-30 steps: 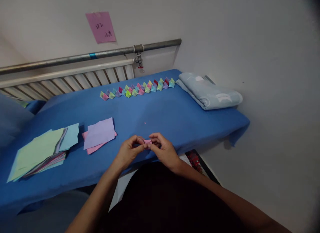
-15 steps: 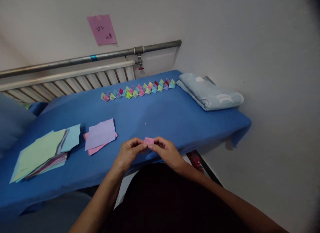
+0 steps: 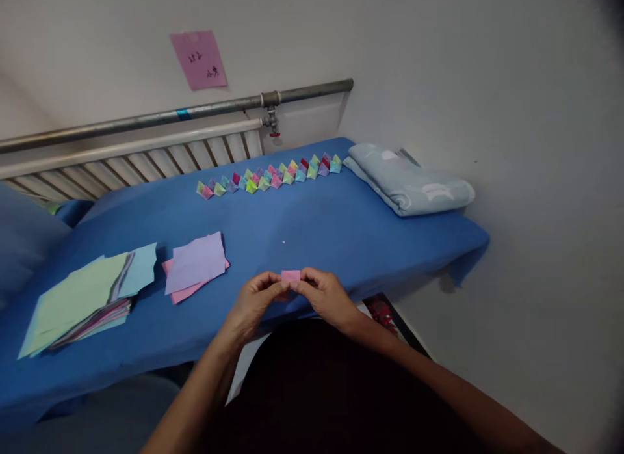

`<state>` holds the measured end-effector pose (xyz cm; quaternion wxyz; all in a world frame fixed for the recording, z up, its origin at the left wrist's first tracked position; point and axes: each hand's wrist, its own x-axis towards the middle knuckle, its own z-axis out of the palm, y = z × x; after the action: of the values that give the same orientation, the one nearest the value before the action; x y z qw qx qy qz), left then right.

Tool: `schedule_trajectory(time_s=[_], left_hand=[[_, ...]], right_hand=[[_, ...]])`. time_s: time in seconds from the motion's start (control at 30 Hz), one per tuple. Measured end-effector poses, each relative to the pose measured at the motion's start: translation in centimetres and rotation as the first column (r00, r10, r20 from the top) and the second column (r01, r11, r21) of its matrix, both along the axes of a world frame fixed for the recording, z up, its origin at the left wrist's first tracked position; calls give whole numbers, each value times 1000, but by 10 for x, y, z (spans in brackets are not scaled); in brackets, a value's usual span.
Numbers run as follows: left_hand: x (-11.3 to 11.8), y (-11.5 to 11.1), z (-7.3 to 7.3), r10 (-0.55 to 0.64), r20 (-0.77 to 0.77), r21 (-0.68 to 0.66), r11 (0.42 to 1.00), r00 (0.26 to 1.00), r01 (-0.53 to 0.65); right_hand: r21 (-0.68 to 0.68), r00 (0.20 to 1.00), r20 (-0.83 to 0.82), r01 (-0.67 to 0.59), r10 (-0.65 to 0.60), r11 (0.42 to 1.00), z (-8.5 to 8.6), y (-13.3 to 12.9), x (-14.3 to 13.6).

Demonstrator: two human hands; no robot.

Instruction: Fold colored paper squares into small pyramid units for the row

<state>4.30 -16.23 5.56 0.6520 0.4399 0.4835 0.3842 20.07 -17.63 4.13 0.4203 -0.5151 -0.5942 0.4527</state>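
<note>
A small folded piece of pink paper is pinched between both hands near the front edge of the blue-covered table. My left hand grips its left side, thumb on the near face. On the other side, my right hand is closed on the paper, its thumb close to the left one. The fingers behind the paper are partly hidden. Just beyond the hands lies a tiny pink scrap. To their left, a purple sheet rests on a pink sheet.
Several colourful folded paper pieces stand in a row at the back. A stack of coloured paper lies at the left. The folded light-blue blanket sits against the right wall. Behind the table are a radiator and a pipe.
The pink paper has turned slightly and now appears level and a little shorter in height. Both hands stay in nearly the same place, still pinching it.
</note>
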Motion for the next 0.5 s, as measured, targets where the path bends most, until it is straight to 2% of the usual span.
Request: schedule_trajectory(time_s=[0.1,0.2,0.37,0.5], left_hand=[[-5,6,12,-53,-153,77,995,987,65],[-7,10,17,-55,-228,133,987,972,87],[-9,8,6,12,-198,158,987,980,20],[-8,7,-2,28,-144,183,983,989,-1]], right_hand=[[-20,999,35,-29,29,999,1,-1,0],[-70,998,16,-52,53,996,2,0,0],[-107,995,-91,-61,51,992,4,4,0],[-22,997,-25,-69,68,997,4,6,1]])
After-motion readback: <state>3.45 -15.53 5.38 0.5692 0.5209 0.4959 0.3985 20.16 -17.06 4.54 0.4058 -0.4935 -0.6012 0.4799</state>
